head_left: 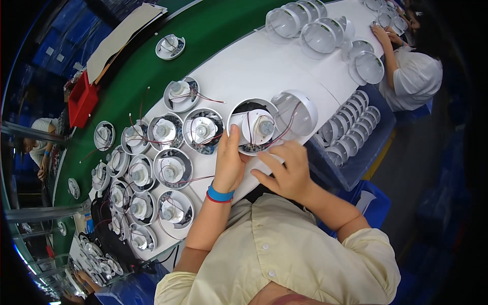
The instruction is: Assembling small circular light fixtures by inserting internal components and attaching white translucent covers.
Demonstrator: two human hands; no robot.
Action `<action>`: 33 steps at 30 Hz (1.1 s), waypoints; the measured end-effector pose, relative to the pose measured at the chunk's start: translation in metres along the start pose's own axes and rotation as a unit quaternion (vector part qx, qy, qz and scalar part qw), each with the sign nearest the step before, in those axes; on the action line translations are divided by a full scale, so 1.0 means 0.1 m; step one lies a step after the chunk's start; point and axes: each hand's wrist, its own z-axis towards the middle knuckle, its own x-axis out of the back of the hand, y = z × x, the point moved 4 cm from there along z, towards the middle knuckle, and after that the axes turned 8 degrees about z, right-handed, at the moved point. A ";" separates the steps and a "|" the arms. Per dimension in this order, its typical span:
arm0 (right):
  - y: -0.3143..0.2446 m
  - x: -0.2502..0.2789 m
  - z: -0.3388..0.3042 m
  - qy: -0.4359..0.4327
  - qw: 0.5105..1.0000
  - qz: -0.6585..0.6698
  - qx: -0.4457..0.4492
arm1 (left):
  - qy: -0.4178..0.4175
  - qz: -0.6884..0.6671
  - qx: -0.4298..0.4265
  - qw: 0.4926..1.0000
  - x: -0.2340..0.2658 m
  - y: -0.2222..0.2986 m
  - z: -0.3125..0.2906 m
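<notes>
Presently, beside a cluster of similar round units (173, 168) on the white table (254, 66), your left hand (229, 160) grips the rim of the round lamp base (253, 127), while your right hand (287, 170), fingers loosely curled, touches its near edge, holding nothing.

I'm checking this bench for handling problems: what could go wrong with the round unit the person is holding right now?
1. Thin red wires loop from the round unit to the clear dome beside it; the right hand lies close and might snag them.
2. The left hand grips only the rim, so the unit could tip.
3. The neighbouring units sit close, and their loose wires may tangle.
</notes>
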 end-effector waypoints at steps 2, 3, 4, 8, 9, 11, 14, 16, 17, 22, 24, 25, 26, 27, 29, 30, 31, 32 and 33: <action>-0.02 -0.12 -0.01 -0.065 0.994 0.036 -0.074 | -0.008 -0.009 -0.018 1.000 0.02 0.02 -0.04; -0.04 -0.13 0.00 -0.066 0.994 0.038 -0.074 | -0.022 -0.018 -0.036 0.999 0.02 0.03 -0.05; -0.05 -0.14 0.01 -0.061 0.994 0.041 -0.081 | -0.021 -0.017 -0.035 0.999 0.04 0.02 -0.05; -0.04 -0.07 0.05 -0.068 0.991 0.045 -0.108 | -0.046 0.090 -0.100 0.990 0.02 -0.01 -0.01; -0.03 -0.04 0.06 -0.085 0.988 0.048 -0.119 | -0.026 0.111 -0.086 0.990 0.03 -0.02 0.01; 0.04 0.19 0.11 -0.082 0.988 0.082 -0.101 | -0.027 0.124 -0.065 0.990 0.03 0.00 0.03; 0.47 0.61 0.02 0.088 0.995 0.030 -0.049 | -0.045 0.085 -0.008 0.995 -0.07 0.09 0.02; 0.86 0.81 0.27 -0.075 0.983 0.047 -0.162 | -0.052 0.032 0.021 0.998 -0.08 0.16 0.00; 1.11 0.83 0.29 -0.073 0.983 0.045 -0.161 | -0.061 0.015 0.041 0.997 -0.11 0.18 0.02; 1.66 0.13 0.40 -0.304 0.796 0.435 -0.292 | -0.082 -0.050 0.060 0.994 -0.05 0.15 0.16; 1.59 -0.07 0.44 -0.273 0.796 0.464 -0.277 | -0.070 -0.061 0.039 0.995 -0.01 0.10 0.21; 1.56 -0.15 0.44 -0.242 0.792 0.493 -0.265 | -0.046 -0.053 0.018 0.997 0.02 0.10 0.23; 1.54 -0.25 0.39 -0.245 0.793 0.494 -0.260 | -0.021 -0.046 -0.004 0.999 0.03 0.10 0.25; 1.56 -0.30 0.31 -0.175 0.800 0.497 -0.286 | -0.004 -0.037 -0.021 0.999 0.02 0.09 0.26; 1.52 -0.28 0.24 -0.053 0.814 0.482 -0.319 | 0.022 -0.007 -0.056 0.998 0.02 0.09 0.26; 1.42 -0.22 0.18 -0.002 0.790 0.510 -0.339 | 0.044 0.022 -0.084 0.995 0.03 0.10 0.25; 1.30 -0.12 0.12 0.051 0.764 0.534 -0.357 | 0.068 0.031 -0.080 0.994 0.03 0.10 0.25; 1.05 -0.01 0.14 0.070 0.795 0.482 -0.361 | 0.074 0.032 -0.085 0.993 0.05 0.08 0.23; 0.82 0.10 0.17 0.093 0.824 0.422 -0.366 | 0.087 0.066 -0.097 0.989 0.08 0.02 0.23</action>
